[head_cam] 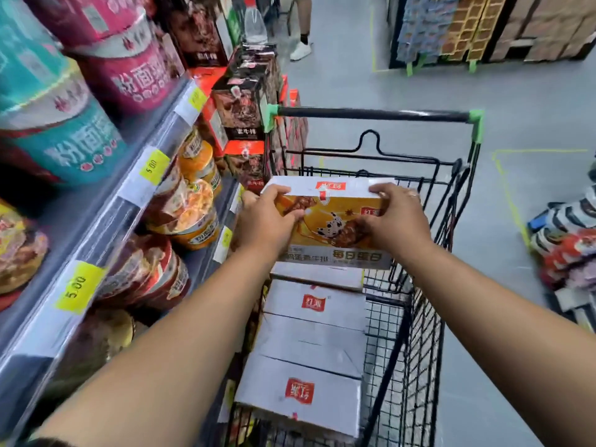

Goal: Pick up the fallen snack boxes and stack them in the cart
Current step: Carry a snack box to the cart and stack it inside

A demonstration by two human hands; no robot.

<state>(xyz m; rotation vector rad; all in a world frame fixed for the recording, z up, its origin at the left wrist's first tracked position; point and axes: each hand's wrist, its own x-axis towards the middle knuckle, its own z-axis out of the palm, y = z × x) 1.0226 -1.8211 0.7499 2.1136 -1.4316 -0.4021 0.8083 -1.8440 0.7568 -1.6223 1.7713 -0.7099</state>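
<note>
I hold an orange and white snack box (335, 221) over the black wire cart (416, 317). My left hand (271, 217) grips its left end and my right hand (393, 217) grips its right end, fingers curled over the top edge. Below it, several white snack boxes (309, 343) with red logos lie stacked in a row along the cart's left side. The held box stands on edge at the far end of that row; whether it touches them I cannot tell.
Shelves (106, 221) of noodle bowls with yellow price tags run along the left. Dark and red boxes (245, 104) are stacked beyond the cart handle (371, 114). A person's leg (303, 33) stands up the aisle. Packaged goods (567, 240) lie on the floor at right.
</note>
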